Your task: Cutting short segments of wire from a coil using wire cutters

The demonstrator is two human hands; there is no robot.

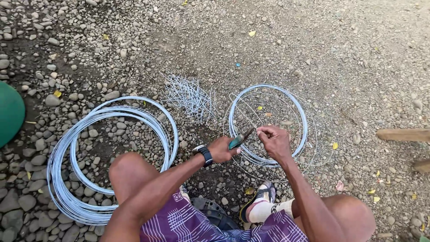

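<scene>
The jaws of the green-handled pliers (239, 139) meet the fingertips of the right hand (274, 141), and the strand pinched there is too thin to make out. The left hand (221, 149) wraps the handles, hiding most of them. A green rounded object (10, 112) is cut off by the left edge, and a wooden piece (403, 134) by the right edge. The large wire coil (112, 157) passes under the left knee. The black item (215, 214) beneath the shorts is perhaps a seat, mostly covered
</scene>
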